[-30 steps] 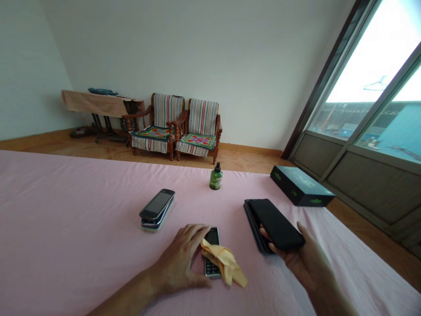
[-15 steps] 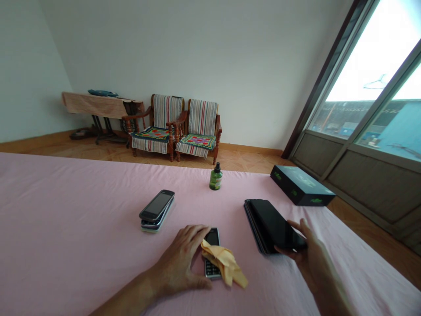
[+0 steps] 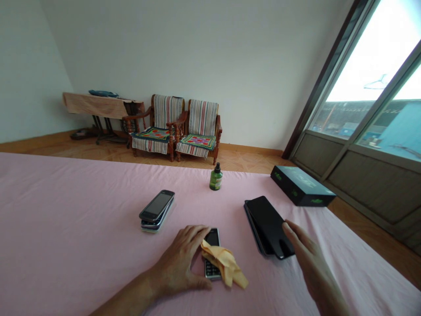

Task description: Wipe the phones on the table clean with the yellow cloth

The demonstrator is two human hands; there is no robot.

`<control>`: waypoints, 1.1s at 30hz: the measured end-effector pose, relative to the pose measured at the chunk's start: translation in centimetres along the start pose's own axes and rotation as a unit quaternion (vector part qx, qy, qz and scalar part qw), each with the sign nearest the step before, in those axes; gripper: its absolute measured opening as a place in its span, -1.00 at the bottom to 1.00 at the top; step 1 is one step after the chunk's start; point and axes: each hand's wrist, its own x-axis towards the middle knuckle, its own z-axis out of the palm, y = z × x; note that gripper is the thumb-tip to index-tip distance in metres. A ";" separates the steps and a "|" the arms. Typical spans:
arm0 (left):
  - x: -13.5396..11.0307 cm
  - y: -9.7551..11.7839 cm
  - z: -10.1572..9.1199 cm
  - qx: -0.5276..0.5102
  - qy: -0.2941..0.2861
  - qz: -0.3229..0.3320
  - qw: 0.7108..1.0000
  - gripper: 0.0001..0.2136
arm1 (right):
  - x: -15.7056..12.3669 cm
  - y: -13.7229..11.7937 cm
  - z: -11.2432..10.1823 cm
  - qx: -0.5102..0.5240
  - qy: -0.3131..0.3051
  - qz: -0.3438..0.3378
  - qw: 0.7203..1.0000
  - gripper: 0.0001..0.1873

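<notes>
My left hand (image 3: 180,259) curves around the left side of a keypad phone (image 3: 213,237) lying on the pink cloth. Its fingertips touch the top end and its thumb sits by the bottom end. A crumpled yellow cloth (image 3: 225,261) covers part of the keys. On the right, a black smartphone (image 3: 268,224) rests askew on a stack of dark phones (image 3: 255,230), its near end jutting to the right. My right hand (image 3: 305,254) grips its right edge, thumb on top, other fingers partly hidden. A second stack of phones (image 3: 157,210) lies to the left.
A green spray bottle (image 3: 215,177) stands upright near the far edge of the pink cloth (image 3: 82,219). A black box (image 3: 301,184) lies at the far right. Beyond are two wooden chairs (image 3: 197,138), a draped table (image 3: 98,105) and windows (image 3: 358,87).
My right hand has shifted slightly left with the black smartphone, whose near end has swung left and settled closer over the stack. My left hand, the keypad phone and the yellow cloth have not moved.
</notes>
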 end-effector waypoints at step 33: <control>0.2 4.3 0.4 -0.161 0.080 0.005 0.984 -0.23 | 5.5 3.3 -1.9 0.118 -0.089 0.056 0.987 -0.21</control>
